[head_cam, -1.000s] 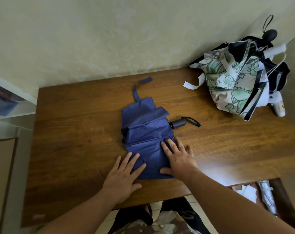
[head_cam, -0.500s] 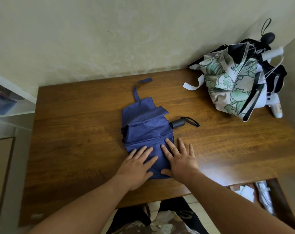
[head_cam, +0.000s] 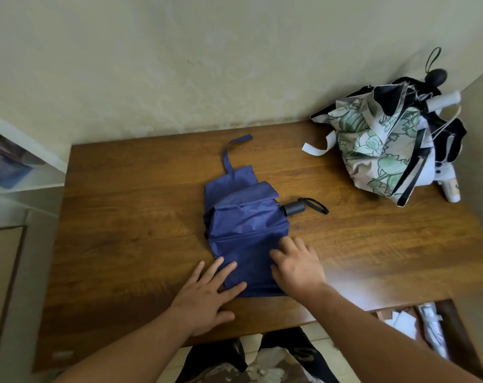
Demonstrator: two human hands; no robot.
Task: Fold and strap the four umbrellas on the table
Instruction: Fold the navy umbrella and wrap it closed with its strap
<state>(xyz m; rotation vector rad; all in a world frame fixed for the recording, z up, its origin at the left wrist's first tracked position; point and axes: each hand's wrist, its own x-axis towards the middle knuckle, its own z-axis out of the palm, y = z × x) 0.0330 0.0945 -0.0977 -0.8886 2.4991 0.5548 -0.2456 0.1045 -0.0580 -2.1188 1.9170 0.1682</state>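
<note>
While the blue umbrella (head_cam: pixel 244 230) lay flattened at the centre of the frame on the tabletop (head_cam: pixel 129 230), both hands pressed on its near end, apparently to smooth the canopy into flat pleats before rolling it. The left hand (head_cam: pixel 207 295) lay flat with fingers spread and straight, its fingertips on the lower left corner of the fabric and its palm on the wood just below. The right hand (head_cam: pixel 298 268), somewhat blurred, rested on the lower right part of the cloth with its fingers slightly bent; it gripped nothing that could be made out. The umbrella's strap (head_cam: pixel 230 156) trailed loose toward the top of the frame, well apart from either hand, and its dark handle (head_cam: pixel 294 208) stuck out to the right, just above the right hand. The other umbrellas (head_cam: pixel 386 150) sat heaped and unfolded in the upper right corner, probably waiting their turn.
</note>
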